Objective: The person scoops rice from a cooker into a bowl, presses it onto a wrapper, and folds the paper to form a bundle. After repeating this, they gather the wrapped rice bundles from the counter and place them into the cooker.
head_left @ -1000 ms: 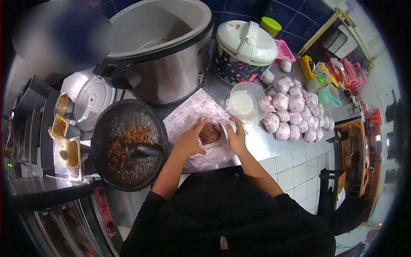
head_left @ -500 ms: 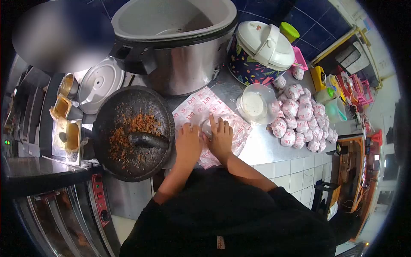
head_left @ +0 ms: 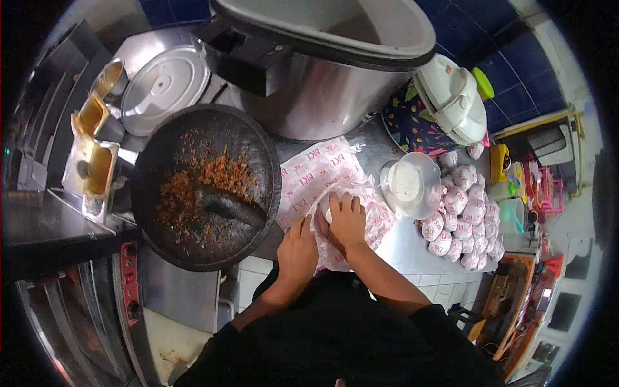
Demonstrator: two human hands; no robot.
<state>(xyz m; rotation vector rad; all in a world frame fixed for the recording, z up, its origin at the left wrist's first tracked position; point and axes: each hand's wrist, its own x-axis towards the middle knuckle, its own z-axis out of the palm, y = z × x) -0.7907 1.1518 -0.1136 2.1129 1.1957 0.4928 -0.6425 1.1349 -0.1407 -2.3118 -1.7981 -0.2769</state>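
A sheet of white paper with red print (head_left: 316, 164) lies on the steel counter, crumpled toward its right side. My right hand (head_left: 347, 226) curls over a small white rounded thing (head_left: 326, 209) on the paper; its fingers hide most of it. At the sheet's near left edge, my left hand (head_left: 298, 251) has its fingers pressed together on the paper, thumb hidden. Left of the hands sits a dark stone mortar (head_left: 151, 222) holding an orange crumbly mix (head_left: 216, 173) and a dark pestle (head_left: 232, 208). A clear bowl with white contents (head_left: 407, 182) stands right of the paper.
Many paper-wrapped balls (head_left: 461, 219) are heaped at the right. Behind the paper stand a large steel cooker (head_left: 322, 100) and a flowered container with a white lid (head_left: 419, 122). A grey round lid (head_left: 161, 87) and metal trays of sauce (head_left: 100, 169) are at the left.
The view has shifted, so the surroundings sit differently. My left hand has drawn back toward the sheet's near left edge. My right hand now curls farther over the white rounded thing.
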